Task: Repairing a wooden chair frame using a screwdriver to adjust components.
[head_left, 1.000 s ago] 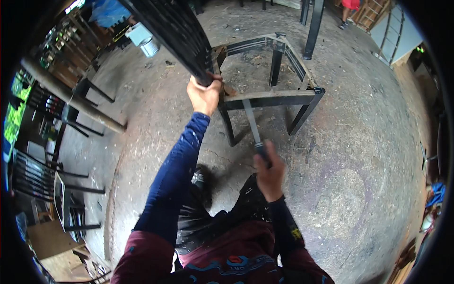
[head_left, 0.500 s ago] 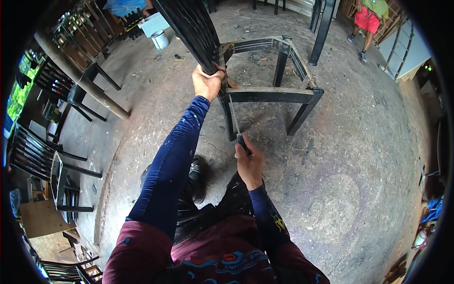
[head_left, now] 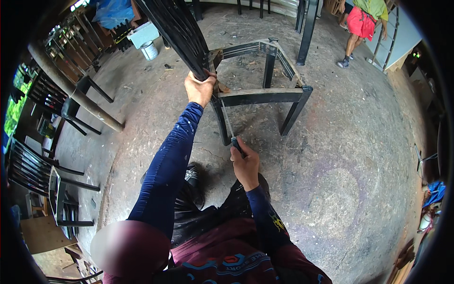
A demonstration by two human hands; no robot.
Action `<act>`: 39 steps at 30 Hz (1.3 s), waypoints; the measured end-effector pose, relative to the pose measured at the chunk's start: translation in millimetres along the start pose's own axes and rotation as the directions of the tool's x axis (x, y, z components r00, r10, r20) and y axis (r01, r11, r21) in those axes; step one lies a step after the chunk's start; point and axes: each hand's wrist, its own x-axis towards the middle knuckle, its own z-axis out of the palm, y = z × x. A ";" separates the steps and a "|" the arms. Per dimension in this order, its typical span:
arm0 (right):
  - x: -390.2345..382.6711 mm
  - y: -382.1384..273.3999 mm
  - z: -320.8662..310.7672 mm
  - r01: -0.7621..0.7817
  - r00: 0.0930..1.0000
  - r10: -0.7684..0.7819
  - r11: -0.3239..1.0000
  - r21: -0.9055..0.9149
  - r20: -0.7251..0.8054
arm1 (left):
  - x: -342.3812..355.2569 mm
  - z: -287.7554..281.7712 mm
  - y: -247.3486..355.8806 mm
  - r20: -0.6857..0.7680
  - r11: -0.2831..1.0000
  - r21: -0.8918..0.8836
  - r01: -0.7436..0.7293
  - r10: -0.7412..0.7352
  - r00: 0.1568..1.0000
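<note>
A black wooden chair frame (head_left: 260,97) with no seat panel stands in front of me, its slatted back (head_left: 177,35) rising toward the upper left. My left hand (head_left: 199,89) is wrapped round the lower end of the back, at the seat corner. In my right hand (head_left: 247,168) is a screwdriver (head_left: 228,118) with a dark handle and a long metal shaft. The shaft points up to the near rail beside the leg under my left hand. Whether its tip sits in a screw is too small to tell.
Black chairs (head_left: 30,163) line the left side, near a slanting pole (head_left: 78,90). A metal can (head_left: 149,50) stands at the far left beside a pale blue bin (head_left: 144,34). A person in red shorts (head_left: 361,23) is at the far right, near a ladder-like frame (head_left: 388,40).
The chair and both hands appear slightly farther left as the view shifts. Both hands keep their holds. The person at the far right has changed stride, with the feet now closer together.
</note>
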 end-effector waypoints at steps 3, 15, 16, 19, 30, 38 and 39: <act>-0.5 -2.0 4.5 -0.013 1.000 0.013 0.999 0.032 -0.003 | -0.2 -2.0 -3.8 -0.003 0.998 0.050 -0.042 0.042 0.999; 3.5 -39.4 5.6 -0.569 0.797 0.451 0.333 0.752 0.403 | -1.7 5.1 2.6 -0.031 0.995 -0.095 -0.024 0.021 0.999; 3.1 -35.9 9.5 -0.528 0.842 0.442 0.552 0.645 0.310 | -1.0 5.8 5.2 -0.036 0.986 -0.135 0.093 -0.099 0.994; 2.5 -20.0 14.0 -0.342 0.940 0.314 0.873 0.348 0.136 | -0.5 4.9 9.5 -0.041 0.989 -0.112 0.098 -0.103 0.994; 6.8 -12.8 23.4 0.368 0.923 -0.361 0.716 -0.593 0.137 | 5.7 2.8 -7.5 -0.098 0.998 -0.016 0.064 -0.065 0.993; 8.8 -56.9 4.5 -0.310 0.949 0.272 0.891 0.330 0.158 | 0.7 -0.7 2.1 -0.052 0.995 -0.003 0.100 -0.100 0.994; 7.5 -60.3 5.9 -0.413 0.905 0.397 0.732 0.542 0.154 | 1.4 -0.3 1.7 -0.053 0.995 -0.002 0.101 -0.101 0.993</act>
